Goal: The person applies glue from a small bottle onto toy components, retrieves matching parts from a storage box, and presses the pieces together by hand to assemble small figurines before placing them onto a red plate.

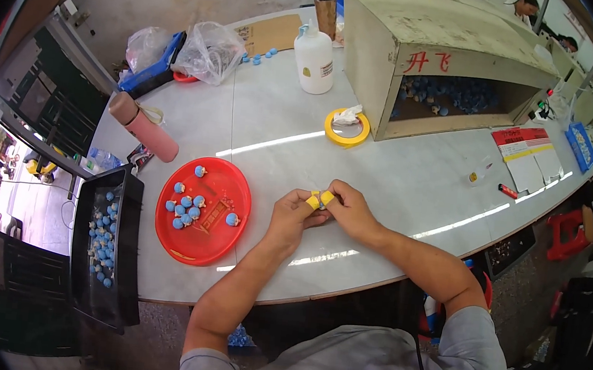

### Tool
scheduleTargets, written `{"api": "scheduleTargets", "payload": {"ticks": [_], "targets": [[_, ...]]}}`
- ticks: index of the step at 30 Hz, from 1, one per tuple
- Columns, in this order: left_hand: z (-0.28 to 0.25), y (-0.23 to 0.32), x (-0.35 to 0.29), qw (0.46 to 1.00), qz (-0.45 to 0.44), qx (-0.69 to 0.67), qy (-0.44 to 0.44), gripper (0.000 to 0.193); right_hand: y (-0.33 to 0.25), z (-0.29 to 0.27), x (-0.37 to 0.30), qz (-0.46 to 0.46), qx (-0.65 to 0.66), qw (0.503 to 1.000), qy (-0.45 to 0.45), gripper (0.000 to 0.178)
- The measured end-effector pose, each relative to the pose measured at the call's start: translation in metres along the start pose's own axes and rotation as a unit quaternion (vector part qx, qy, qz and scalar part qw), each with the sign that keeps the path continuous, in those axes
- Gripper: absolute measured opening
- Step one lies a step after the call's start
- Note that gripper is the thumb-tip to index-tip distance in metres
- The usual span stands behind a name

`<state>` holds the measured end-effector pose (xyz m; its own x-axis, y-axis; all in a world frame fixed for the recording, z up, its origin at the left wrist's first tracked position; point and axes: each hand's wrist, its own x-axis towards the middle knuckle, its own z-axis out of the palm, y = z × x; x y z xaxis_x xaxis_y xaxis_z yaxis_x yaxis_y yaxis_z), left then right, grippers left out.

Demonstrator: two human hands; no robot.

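the left hand (292, 217) and right hand (353, 211) meet over the near side of the table (281, 129), yellow wraps (313, 202) at their tips, both pinching a small piece (322, 199) that is mostly hidden between them. to their left, a red plate (186, 240) bears blue balls (179, 210), some clustered, others apart, and a black bin (132, 218) past it holds more. a tape roll (346, 143) lies beyond the hands, just beside a big box (436, 26).
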<state>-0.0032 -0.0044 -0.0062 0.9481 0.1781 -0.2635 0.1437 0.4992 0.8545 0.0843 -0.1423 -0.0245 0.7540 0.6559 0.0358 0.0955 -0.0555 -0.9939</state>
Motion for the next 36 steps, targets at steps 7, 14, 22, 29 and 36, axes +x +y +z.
{"api": "scheduleTargets", "payload": {"ticks": [7, 14, 22, 29, 36], "targets": [[0.0, -0.003, 0.003, 1.0, 0.008, 0.002, -0.004, 0.01, 0.007, 0.006, -0.003, -0.019, 0.03, 0.999, 0.023, 0.014], [-0.002, -0.005, 0.003, 1.0, 0.013, 0.003, -0.001, 0.01, 0.003, 0.01, -0.004, -0.041, 0.037, 0.998, 0.029, 0.014], [-0.001, -0.004, 0.002, 1.0, 0.008, 0.007, 0.001, 0.009, 0.004, 0.011, -0.004, -0.041, 0.041, 0.998, 0.033, 0.015], [-0.002, -0.006, 0.004, 1.0, 0.014, 0.004, -0.001, 0.01, 0.003, 0.011, -0.004, -0.059, 0.022, 0.997, 0.042, 0.015], [-0.003, -0.004, 0.006, 0.999, 0.043, 0.013, 0.016, 0.015, -0.001, 0.01, -0.002, -0.056, 0.011, 0.997, 0.042, 0.013]]}}
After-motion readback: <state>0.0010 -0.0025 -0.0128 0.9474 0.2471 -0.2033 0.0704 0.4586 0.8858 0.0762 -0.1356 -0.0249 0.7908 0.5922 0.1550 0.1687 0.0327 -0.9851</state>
